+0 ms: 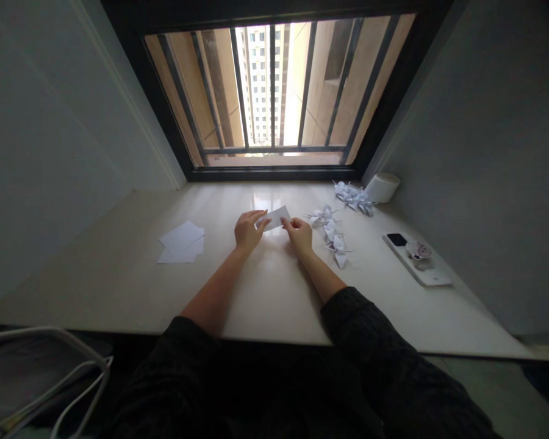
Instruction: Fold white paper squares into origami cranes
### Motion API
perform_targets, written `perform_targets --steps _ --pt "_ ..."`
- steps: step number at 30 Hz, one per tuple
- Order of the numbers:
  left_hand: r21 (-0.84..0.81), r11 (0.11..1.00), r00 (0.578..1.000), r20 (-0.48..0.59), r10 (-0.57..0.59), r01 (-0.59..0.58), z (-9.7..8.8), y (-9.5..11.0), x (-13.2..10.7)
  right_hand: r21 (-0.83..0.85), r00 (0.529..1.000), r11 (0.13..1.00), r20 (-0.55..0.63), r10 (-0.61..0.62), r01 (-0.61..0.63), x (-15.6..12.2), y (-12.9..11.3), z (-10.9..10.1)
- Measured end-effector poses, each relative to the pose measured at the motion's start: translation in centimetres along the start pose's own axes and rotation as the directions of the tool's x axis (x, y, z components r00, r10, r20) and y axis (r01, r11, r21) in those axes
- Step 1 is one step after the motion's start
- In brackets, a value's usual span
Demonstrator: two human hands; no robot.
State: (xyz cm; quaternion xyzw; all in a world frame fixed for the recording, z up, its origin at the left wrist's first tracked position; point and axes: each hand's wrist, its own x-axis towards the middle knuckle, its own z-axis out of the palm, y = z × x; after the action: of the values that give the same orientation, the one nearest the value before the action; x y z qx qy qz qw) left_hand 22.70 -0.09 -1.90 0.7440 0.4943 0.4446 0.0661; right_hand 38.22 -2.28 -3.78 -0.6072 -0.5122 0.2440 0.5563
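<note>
Both of my hands hold a small white sheet of paper point(277, 217) just above the pale desk point(265, 292), near its middle. My left hand point(249, 229) pinches the sheet's left edge with thumb and fingers. My right hand point(298, 234) grips its lower right corner. The sheet looks folded and is tilted up toward the right. A loose stack of white paper sheets point(183, 242) lies flat on the desk to the left of my left hand.
Several folded white paper cranes point(332, 235) lie in a row right of my right hand, with more cranes point(353, 197) by the window. A white roll point(381, 186) stands at the back right. A phone point(416, 257) lies at the right. White tubing point(50, 366) is at lower left.
</note>
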Motion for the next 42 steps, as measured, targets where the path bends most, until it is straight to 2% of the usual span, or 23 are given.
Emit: perform_targets --steps 4,7,11,14,17,19,21,28,30,35,36,38,42 --pt "0.007 1.000 1.000 -0.013 0.021 -0.021 -0.2 0.4 -0.1 0.000 1.000 1.000 -0.022 0.011 -0.011 0.0 0.1 0.0" --pt "-0.018 1.000 1.000 -0.010 -0.005 0.005 -0.3 0.6 -0.1 0.007 0.999 1.000 -0.041 0.010 -0.009 0.1 0.3 0.0" --pt "-0.178 0.965 0.981 0.077 -0.179 0.190 0.0 0.2 0.0 0.089 0.998 0.996 -0.055 0.018 -0.013 0.2 0.3 0.1" --pt "-0.406 0.849 0.938 0.213 -0.272 0.338 0.6 -0.2 0.1 0.343 0.995 0.934 0.044 0.088 -0.098 0.4 0.0 0.3" --pt "-0.595 0.684 0.902 0.352 -0.251 0.422 1.1 -0.3 0.2 0.540 0.967 0.807 0.205 0.150 -0.240 0.5 -0.6 0.5" --pt "-0.638 0.611 0.877 0.414 -0.242 0.470 1.2 -0.2 0.2 0.559 0.943 0.769 0.280 0.178 -0.311 0.5 -0.8 0.6" --pt "-0.645 0.573 0.858 0.446 -0.255 0.505 1.1 -0.1 0.3 0.548 0.932 0.765 0.307 0.192 -0.338 0.4 -0.9 0.7" --pt "-0.659 0.524 0.842 0.434 -0.321 0.539 0.6 -0.3 0.5 0.562 0.945 0.765 0.261 0.197 -0.315 0.6 0.0 0.6" --pt "-0.673 0.492 0.834 0.447 -0.324 0.552 0.6 -0.3 0.5 0.572 0.940 0.754 0.288 0.186 -0.324 0.5 -0.1 0.6" --pt "-0.687 0.431 0.811 0.517 -0.274 0.584 0.6 -0.2 0.4 0.529 0.860 0.724 0.479 0.177 -0.443 0.0 -0.7 0.9" --pt "-0.690 0.423 0.808 0.525 -0.267 0.588 0.6 -0.2 0.4 0.523 0.857 0.724 0.481 0.185 -0.450 0.0 -0.8 1.0" --pt "-0.692 0.418 0.808 0.526 -0.266 0.588 0.6 -0.3 0.5 0.536 0.884 0.730 0.420 0.204 -0.424 0.1 -0.6 1.0" --pt "-0.683 0.457 0.822 0.472 -0.319 0.570 0.4 -0.9 0.7 0.570 0.953 0.763 0.191 0.237 -0.304 0.8 0.4 0.8"
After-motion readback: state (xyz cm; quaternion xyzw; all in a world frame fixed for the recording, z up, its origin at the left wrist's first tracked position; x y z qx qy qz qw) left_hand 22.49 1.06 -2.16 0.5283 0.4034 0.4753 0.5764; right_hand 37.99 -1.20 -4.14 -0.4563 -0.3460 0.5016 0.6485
